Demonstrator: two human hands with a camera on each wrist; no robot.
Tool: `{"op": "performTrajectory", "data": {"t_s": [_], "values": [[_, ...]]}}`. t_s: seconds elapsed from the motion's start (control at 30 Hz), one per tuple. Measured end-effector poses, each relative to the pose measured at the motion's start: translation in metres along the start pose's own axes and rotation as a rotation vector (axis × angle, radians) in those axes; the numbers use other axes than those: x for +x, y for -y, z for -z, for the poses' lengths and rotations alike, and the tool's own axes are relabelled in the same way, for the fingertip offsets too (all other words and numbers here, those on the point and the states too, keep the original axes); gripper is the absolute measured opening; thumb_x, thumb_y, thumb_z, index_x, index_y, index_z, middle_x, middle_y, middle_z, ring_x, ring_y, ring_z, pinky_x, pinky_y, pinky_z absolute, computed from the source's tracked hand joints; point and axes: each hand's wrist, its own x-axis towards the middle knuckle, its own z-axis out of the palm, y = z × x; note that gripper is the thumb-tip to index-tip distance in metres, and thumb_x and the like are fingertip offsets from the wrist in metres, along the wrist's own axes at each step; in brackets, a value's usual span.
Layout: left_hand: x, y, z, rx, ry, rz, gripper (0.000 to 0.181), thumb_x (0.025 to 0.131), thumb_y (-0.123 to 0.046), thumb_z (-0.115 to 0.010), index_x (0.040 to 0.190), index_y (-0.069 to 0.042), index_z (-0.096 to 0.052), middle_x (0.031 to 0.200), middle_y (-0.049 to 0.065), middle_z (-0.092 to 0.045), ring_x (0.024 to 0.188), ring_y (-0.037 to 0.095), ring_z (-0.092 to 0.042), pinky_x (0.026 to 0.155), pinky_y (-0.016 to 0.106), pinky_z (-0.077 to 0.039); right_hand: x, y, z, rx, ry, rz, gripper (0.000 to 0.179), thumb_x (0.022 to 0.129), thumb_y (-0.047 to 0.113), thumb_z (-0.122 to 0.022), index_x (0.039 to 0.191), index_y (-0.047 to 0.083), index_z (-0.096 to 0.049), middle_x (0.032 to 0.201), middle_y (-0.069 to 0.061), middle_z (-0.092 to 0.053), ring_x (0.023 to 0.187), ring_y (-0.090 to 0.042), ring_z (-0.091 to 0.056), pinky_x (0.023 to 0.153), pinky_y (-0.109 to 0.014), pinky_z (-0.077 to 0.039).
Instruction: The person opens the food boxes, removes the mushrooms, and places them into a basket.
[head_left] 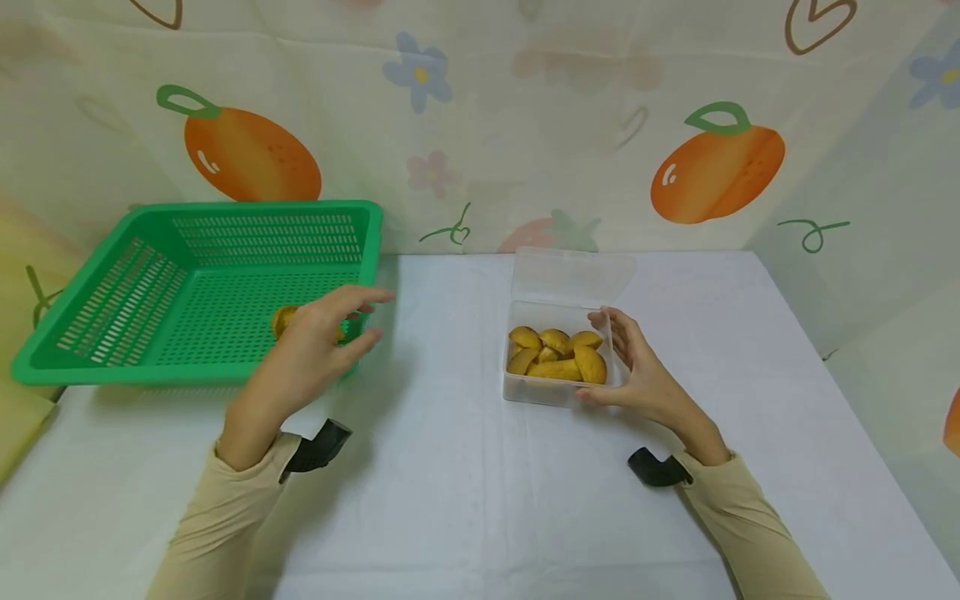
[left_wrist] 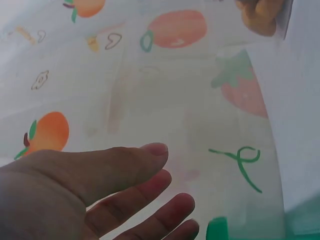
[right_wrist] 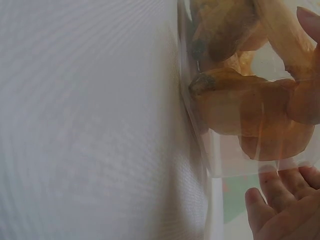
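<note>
While left fingers [left_wrist: 131, 201] hang relaxed, right fingers [right_wrist: 272, 189] grip the clear box [head_left: 536, 391], mushroom [head_left: 281, 320] in green basket [head_left: 225, 292] only in head view.

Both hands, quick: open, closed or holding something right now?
Left hand: open, holding nothing, by the green basket.
Right hand: holding the clear plastic box of mushrooms.

Beige sleeves [head_left: 213, 525] that were creased below the cuffs [head_left: 268, 463], black elbow-shaped pieces [head_left: 318, 447] that jutted beside the cuffs
</note>
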Motion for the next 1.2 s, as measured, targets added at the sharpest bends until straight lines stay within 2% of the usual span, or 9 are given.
{"op": "performTrajectory", "data": {"t_s": [0.1, 0.33, 0.67, 0.9, 1.2], "values": [[0.001, -0.005, -0.006, -0.032, 0.034, -0.005, 0.042, 0.086, 0.004, -0.071, 0.126, -0.005, -0.064, 0.116, 0.009, -0.068, 0.101, 0.022, -0.060, 0.080, 0.033, -0.050, -0.001, 0.001, 0.001, -0.005, -0.001, 0.005, 0.108, 0.072, 0.003, -0.086, 0.153, 0.003, -0.015, 0.157, -0.019, -0.029, 0.149, -0.034, -0.023, 0.122, -0.059, -0.013], [0.004, -0.014, -0.020, -0.103, 0.085, -0.014, 0.041, 0.088, 0.001, -0.070, 0.128, -0.004, -0.062, 0.124, 0.008, -0.066, 0.111, 0.022, -0.061, 0.092, 0.037, -0.051, -0.002, 0.001, 0.003, -0.010, -0.009, 0.019, 0.108, 0.071, 0.001, -0.086, 0.153, 0.003, -0.015, 0.157, -0.019, -0.030, 0.148, -0.035, -0.025, 0.122, -0.059, -0.013], [0.008, -0.026, -0.038, -0.106, 0.125, -0.029, 0.039, 0.090, -0.004, -0.070, 0.129, -0.004, -0.062, 0.126, 0.007, -0.067, 0.111, 0.022, -0.062, 0.093, 0.039, -0.053, -0.005, -0.002, 0.002, -0.011, -0.014, 0.043, 0.105, 0.073, -0.001, -0.085, 0.153, 0.006, -0.017, 0.155, -0.024, -0.030, 0.147, -0.040, -0.026, 0.120, -0.063, -0.013], [0.020, -0.038, -0.051, -0.071, 0.166, -0.084, 0.037, 0.092, -0.008, -0.069, 0.129, -0.007, -0.062, 0.126, 0.006, -0.068, 0.109, 0.022, -0.065, 0.090, 0.039, -0.055, -0.004, -0.002, 0.002, -0.022, -0.013, 0.043, 0.107, 0.072, 0.000, -0.086, 0.153, 0.007, -0.016, 0.156, -0.021, -0.030, 0.147, -0.039, -0.026, 0.120, -0.063, -0.014], [0.035, -0.054, -0.071, -0.124, 0.239, -0.154, 0.042, 0.092, -0.005, -0.068, 0.134, -0.006, -0.058, 0.128, 0.006, -0.065, 0.112, 0.024, -0.064, 0.096, 0.038, -0.054, -0.001, -0.003, 0.000, -0.005, -0.009, 0.055, 0.107, 0.072, 0.000, -0.086, 0.153, 0.005, -0.016, 0.157, -0.020, -0.030, 0.149, -0.039, -0.022, 0.121, -0.063, -0.012]]}}
